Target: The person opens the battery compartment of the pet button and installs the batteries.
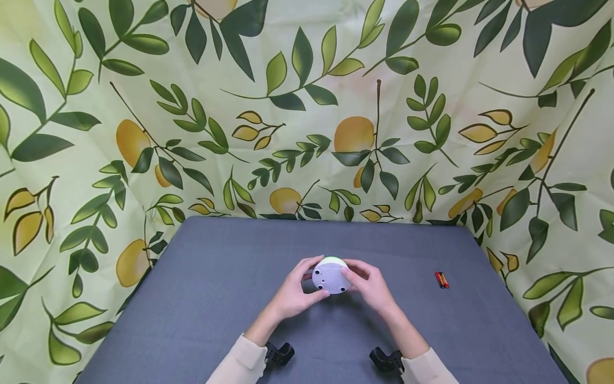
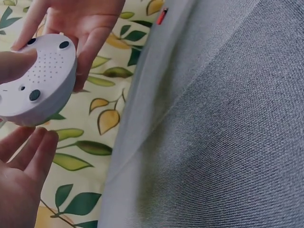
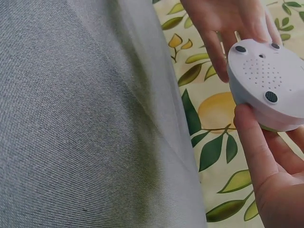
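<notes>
A round white device [image 1: 330,278] is held raised over the middle of the tabletop [image 1: 230,266], its flat face turned toward the head camera. Small perforations [image 3: 263,73] and dark round feet [image 2: 64,44] are borne on this face; pale green is seen along the upper edge. The device is gripped from one side by the left hand [image 1: 296,285] and from the other by the right hand [image 1: 369,282], the fingers of each being clamped on it opposite the thumb. Two red-and-black batteries [image 1: 442,280] are laid together on the tabletop, well to the right. The surroundings are formed by leaf-and-fruit-patterned cloth [image 1: 307,80].
</notes>
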`<state>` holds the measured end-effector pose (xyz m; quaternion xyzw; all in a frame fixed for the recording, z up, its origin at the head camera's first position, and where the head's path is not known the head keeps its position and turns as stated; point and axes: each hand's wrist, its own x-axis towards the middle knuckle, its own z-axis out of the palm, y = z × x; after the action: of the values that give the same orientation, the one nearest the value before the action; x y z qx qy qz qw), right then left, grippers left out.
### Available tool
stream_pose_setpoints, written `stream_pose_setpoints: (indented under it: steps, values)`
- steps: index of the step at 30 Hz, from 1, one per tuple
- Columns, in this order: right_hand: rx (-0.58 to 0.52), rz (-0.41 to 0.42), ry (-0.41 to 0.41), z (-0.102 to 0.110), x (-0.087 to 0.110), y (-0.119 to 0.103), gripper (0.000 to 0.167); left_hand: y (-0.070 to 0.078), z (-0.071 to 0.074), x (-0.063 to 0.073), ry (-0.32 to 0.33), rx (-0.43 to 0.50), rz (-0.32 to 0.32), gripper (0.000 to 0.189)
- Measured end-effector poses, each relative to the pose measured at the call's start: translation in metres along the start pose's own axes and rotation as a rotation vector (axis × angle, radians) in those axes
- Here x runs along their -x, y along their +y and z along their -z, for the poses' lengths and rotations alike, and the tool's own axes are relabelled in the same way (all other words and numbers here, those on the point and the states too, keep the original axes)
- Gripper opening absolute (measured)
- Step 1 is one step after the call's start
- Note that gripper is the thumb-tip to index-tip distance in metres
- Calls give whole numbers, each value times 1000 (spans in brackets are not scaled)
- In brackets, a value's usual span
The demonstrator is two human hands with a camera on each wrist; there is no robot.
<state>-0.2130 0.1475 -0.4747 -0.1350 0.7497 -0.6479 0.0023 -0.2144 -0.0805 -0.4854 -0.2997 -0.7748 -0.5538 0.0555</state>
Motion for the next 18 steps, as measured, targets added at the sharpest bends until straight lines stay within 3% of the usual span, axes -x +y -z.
stream_pose_setpoints:
  steps: [6, 18]
  values:
    - [-37, -42, 5, 0, 0, -3, 35, 1, -1, 1, -36, -36, -30, 84]
    - [-99, -110, -36, -1, 0, -2, 40, 7, -4, 2, -97, -113, -5, 100]
